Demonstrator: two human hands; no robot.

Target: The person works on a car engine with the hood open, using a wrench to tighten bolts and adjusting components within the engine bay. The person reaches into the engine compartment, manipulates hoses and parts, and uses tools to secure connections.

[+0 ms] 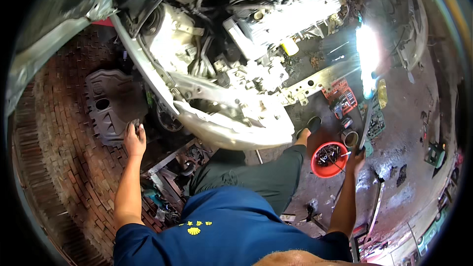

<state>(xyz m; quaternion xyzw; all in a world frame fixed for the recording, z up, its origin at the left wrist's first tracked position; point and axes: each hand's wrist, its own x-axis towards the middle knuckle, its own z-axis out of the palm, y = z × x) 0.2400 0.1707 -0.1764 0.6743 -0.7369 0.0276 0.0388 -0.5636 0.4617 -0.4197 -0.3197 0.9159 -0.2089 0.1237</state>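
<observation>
in the head view, a person in a dark blue shirt (226, 226) and dark green shorts (246, 173) stands at the front of a car, its engine (295, 15) exposed above a pale bumper (231, 135). the person's right hand (356, 161), out to the side, has its fingers wrapped around the lower end of a long grey bar (366, 125), which slants upward just right of a red basin (315, 168) filled with loose metal parts (331, 154). a glaring light tube (367, 59) shines above the bar; whether the two are joined cannot be told. the left hand (134, 142) reaches to the lower right edge of a ribbed grey panel (116, 101) on the brick floor (64, 133), fingertips bunched close together; whether they grip anything is unclear. a round metal can (350, 138) stands near the basin, below an orange tool case (340, 99), with a green tool case (377, 120) beyond the bar. a sandalled foot (311, 126) shows beside the bumper.
</observation>
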